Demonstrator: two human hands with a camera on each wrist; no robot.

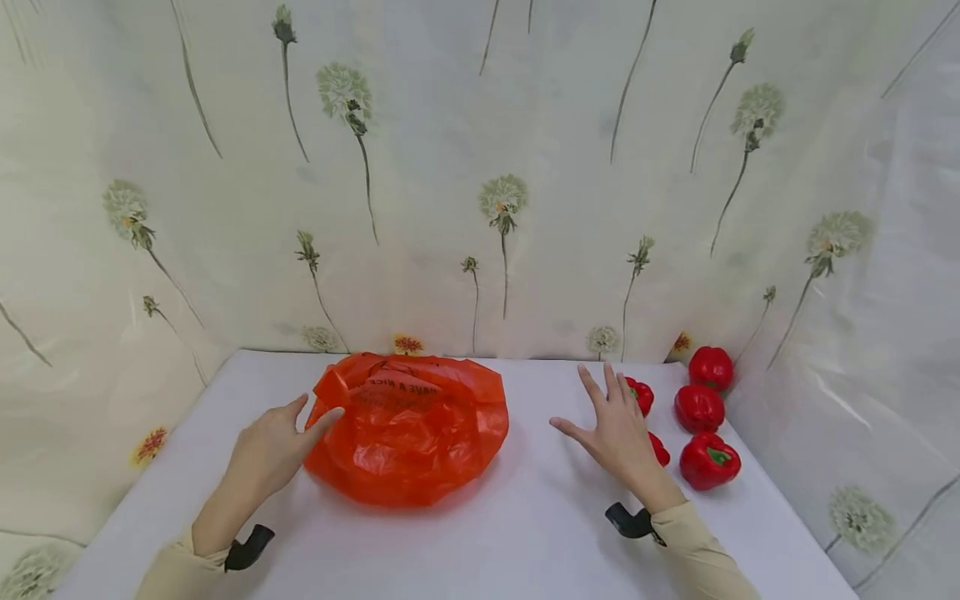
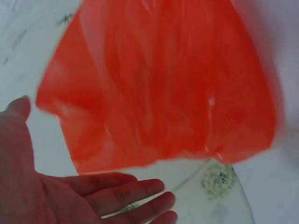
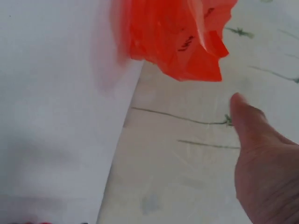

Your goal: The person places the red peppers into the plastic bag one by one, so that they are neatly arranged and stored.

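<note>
An orange-red plastic bag (image 1: 405,442) with printed lettering sits on the white table, its mouth spread wide. At its left edge is my left hand (image 1: 270,446), thumb and fingers apart. The left wrist view shows those fingers extended beside the bag (image 2: 163,93); whether they touch it I cannot tell. My right hand (image 1: 618,433) hovers to the right of the bag with fingers spread and nothing in them. Just beyond it lie red bell peppers, two of them partly hidden behind the hand, such as this pepper (image 1: 641,395). In the right wrist view, the thumb (image 3: 257,135) points away from the palm.
More red bell peppers stand in a column along the table's right side: a front pepper (image 1: 708,461), a middle pepper (image 1: 699,408) and a back pepper (image 1: 711,367). Dandelion-patterned sheeting (image 1: 420,167) walls in the white table (image 1: 480,550) at the back and both sides.
</note>
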